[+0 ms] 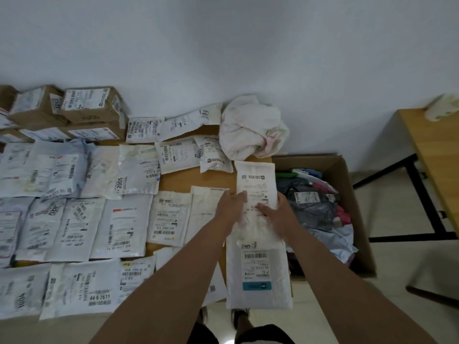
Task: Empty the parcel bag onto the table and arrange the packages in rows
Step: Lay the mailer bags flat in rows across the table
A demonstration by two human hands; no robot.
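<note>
Readable nos., all on white mailers or boxes left of the fingers (242,196): "2005" on a mailer (139,170) just up-left; "44-6-2611" on a near-row mailer (84,286) down-left; "1004" on the far-left near mailer (21,291); "3013" on a carton (37,105) far up-left; "3003" upside down on a mid-row mailer (41,224). Other label print too blurred.
</note>
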